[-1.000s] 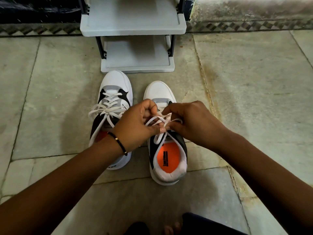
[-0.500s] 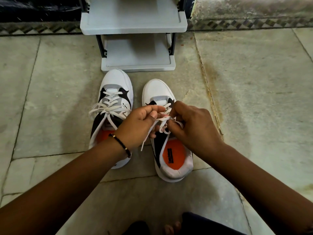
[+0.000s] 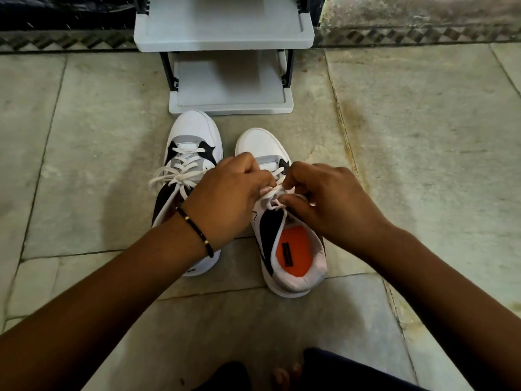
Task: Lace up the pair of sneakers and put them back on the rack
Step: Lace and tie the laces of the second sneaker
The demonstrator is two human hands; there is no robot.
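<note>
Two white-and-black sneakers stand side by side on the stone floor, toes toward the rack. The left sneaker (image 3: pixel 191 142) has its white laces tied in a bow. The right sneaker (image 3: pixel 293 258) shows an orange insole. Over its tongue my left hand (image 3: pixel 228 198) and my right hand (image 3: pixel 332 201) meet, each pinching the white lace (image 3: pixel 272 193) between fingertips. The lace ends are bunched between my fingers, so the knot itself is hidden. The grey shoe rack (image 3: pixel 225 35) stands just beyond the toes, both visible shelves bare.
Large stone floor tiles (image 3: pixel 423 136) spread on both sides of the shoes. A patterned border (image 3: pixel 408 38) and a wall run along the back. My dark-clothed knees and toes (image 3: pixel 284 373) show at the bottom edge.
Both hands have shifted slightly up the right sneaker and drawn closer together over the lace. The loose lace end that hung below my left hand is now gathered in my fingers.
</note>
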